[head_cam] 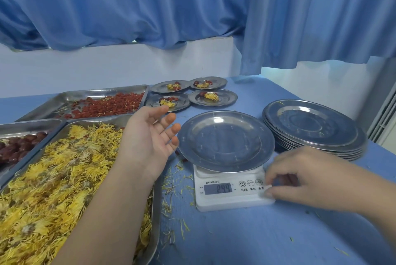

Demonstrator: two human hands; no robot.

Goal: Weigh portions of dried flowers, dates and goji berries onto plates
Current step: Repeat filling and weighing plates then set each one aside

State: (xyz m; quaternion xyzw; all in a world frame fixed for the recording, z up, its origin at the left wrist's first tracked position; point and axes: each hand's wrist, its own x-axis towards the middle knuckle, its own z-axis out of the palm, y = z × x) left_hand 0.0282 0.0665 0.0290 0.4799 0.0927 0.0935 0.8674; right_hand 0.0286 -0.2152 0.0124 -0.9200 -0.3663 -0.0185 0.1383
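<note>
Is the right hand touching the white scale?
Touching. The head view shows fingertips of the right hand resting on the right front corner of the scale, beside its buttons, with no gap.

Trays, left of frame: three, namely the flowers tray [157,232], goji tray [85,93] and dates tray [32,123].
Filled plates [229,99], upper centre: four.
Empty plate [225,142]: one.
Scale [231,201]: one.
Plate stack [317,127], right: one pile of several plates; exact number unclear.

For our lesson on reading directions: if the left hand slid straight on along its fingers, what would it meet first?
The left hand would probably meet the left rim of the empty plate on the scale; depth is unclear, so it might pass above.
</note>
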